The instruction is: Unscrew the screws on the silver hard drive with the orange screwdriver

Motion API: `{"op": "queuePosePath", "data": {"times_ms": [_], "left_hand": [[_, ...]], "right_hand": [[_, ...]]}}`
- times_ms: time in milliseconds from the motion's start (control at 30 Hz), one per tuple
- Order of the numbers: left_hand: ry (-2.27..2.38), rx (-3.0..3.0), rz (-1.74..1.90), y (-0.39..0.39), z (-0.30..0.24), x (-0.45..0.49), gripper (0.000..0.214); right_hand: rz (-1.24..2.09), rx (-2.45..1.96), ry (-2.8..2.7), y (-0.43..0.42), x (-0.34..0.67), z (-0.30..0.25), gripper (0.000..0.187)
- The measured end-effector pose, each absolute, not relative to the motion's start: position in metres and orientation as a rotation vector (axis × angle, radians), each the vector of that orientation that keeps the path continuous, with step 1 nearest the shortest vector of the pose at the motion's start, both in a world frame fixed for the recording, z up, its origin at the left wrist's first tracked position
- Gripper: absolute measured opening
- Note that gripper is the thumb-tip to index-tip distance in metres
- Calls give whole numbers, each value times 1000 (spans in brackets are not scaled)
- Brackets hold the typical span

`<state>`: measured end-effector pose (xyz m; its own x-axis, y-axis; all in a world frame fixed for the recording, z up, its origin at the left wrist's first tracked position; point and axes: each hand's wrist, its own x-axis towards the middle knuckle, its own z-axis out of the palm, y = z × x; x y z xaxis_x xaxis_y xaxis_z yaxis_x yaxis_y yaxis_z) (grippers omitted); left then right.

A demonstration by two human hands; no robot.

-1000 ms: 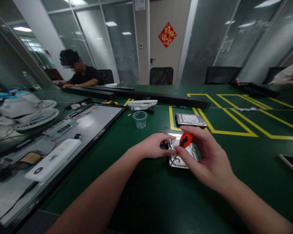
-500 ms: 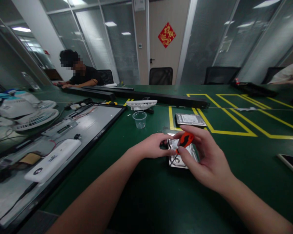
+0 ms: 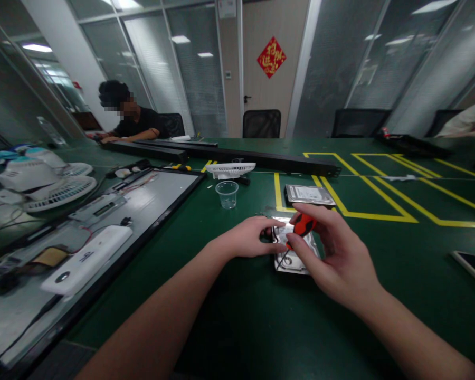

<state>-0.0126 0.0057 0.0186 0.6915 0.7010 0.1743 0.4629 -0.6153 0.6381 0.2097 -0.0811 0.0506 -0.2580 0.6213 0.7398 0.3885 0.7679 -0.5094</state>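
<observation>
One screwdriver (image 3: pixel 304 226) slants, tip down-left

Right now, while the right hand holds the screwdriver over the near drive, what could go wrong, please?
The screwdriver slants toward the near drive's near left corner; its tip might slip and scratch the metal. Whether it sits in a screw is too small to tell.

The left hand has its fingers close to the shaft, so a slip could possibly hurt them.
</observation>
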Motion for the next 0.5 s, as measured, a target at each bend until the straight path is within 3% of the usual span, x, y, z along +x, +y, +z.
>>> {"op": "queuePosePath", "data": {"times_ms": [300, 500], "left_hand": [[954, 2315, 520, 2, 25, -12, 56], [919, 2329, 553, 5, 20, -13, 53]], "right_hand": [[454, -729, -1813, -84, 209, 50, 55], [365, -715, -1875, -82, 210, 51, 56]]}}
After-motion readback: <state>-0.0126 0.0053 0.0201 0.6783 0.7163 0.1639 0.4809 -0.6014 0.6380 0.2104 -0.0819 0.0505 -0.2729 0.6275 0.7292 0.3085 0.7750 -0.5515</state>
